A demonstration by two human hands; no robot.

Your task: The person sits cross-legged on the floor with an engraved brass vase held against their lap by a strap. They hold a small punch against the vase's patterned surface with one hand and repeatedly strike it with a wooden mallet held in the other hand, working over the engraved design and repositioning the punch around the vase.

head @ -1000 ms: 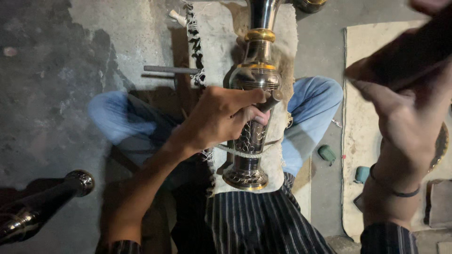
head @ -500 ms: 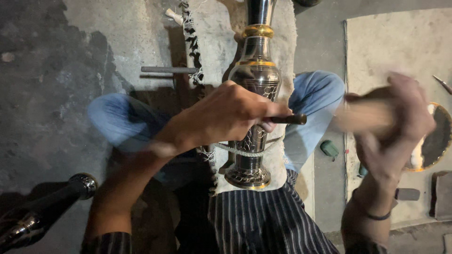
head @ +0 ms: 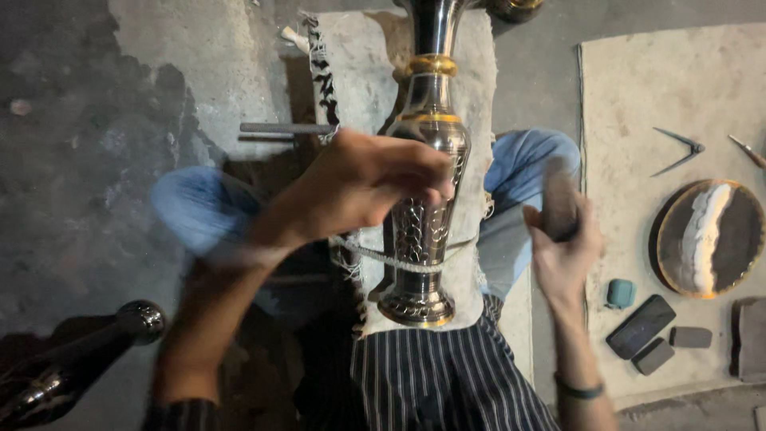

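A tall, engraved silver-and-gold metal vase point(head: 423, 207) lies lengthwise along the person's lap at the centre of the head view, its foot toward the body at six o'clock and its neck running away toward twelve; it rests on a pale frayed cloth point(head: 363, 64) spread over the blue-trousered knees, which seems to cushion it and keep it from rolling. A thin cord point(head: 375, 257) crosses the lower body of the vase, apparently helping to hold it in place. The left hand point(head: 359, 183) comes in from nine o'clock and lies over the vase's swelling middle, its grip curled together on the metal, though motion blur hides whether a small tool is pinched in the fingers. The right hand point(head: 562, 247), at three o'clock and just beside the vase, has its grip clamped on a dark blurred block-like tool point(head: 558, 199) held upright. Farther out at three o'clock, a beige mat point(head: 630, 104) on the floor keeps the tools within reach: metal dividers point(head: 677, 150), a round brass-rimmed dish point(head: 710, 238), a small teal case point(head: 620, 293) and a dark phone point(head: 640, 326). At eight o'clock another dark polished metal vessel point(head: 72, 359) lies on the rough grey concrete floor point(head: 72, 144).
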